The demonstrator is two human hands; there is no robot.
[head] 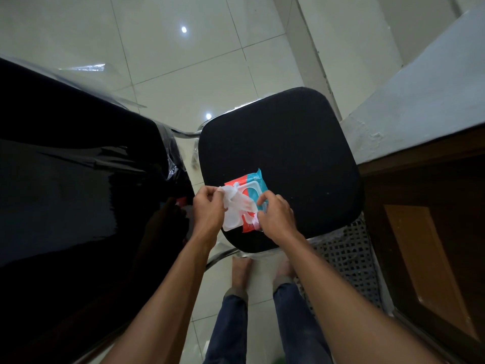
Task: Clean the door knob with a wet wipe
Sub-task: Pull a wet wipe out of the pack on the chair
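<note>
Now pinching a likely limp, tear-prone wet wipe (235,210) by its upper edge with the left hand (207,207), over the pack (256,180) gripped on the chair seat (288,143) by the right hand (276,214).

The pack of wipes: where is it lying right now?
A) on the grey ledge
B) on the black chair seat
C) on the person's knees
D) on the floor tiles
B: the pack of wipes lies on the black chair seat, where the right hand holds it while the left hand pinches a wipe.
</note>
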